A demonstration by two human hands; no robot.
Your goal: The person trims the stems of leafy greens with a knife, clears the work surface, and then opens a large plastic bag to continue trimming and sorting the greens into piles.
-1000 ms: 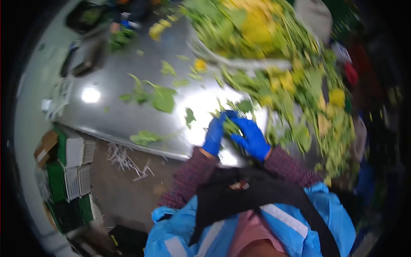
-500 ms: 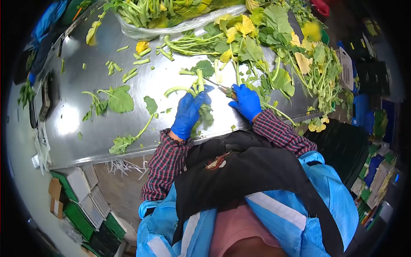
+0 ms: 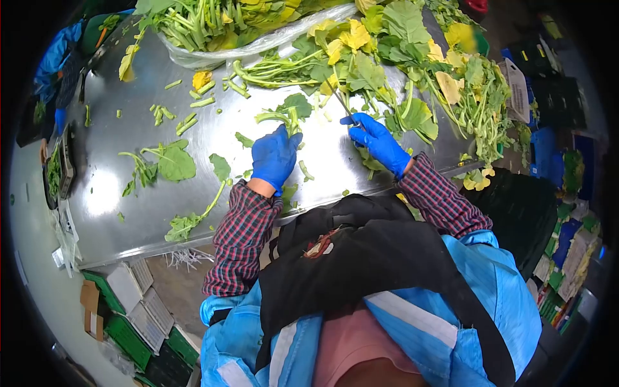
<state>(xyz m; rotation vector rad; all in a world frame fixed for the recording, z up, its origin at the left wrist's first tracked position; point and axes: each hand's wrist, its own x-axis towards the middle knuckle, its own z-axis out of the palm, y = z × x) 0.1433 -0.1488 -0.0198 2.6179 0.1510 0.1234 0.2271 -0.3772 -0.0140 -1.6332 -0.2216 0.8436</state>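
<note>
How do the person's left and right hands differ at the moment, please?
The left hand lies back-up on the metal table, its fingers at a leafy stalk; the right hand is closed round a knife. The left hand has bare metal around it; the right hand is at the edge of the heap of greens. Both wear blue gloves and checked sleeves.

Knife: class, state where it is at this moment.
In the head view the knife is gripped by the right hand, right of centre over the steel table, blade angled up-left toward the pile of greens.
</note>
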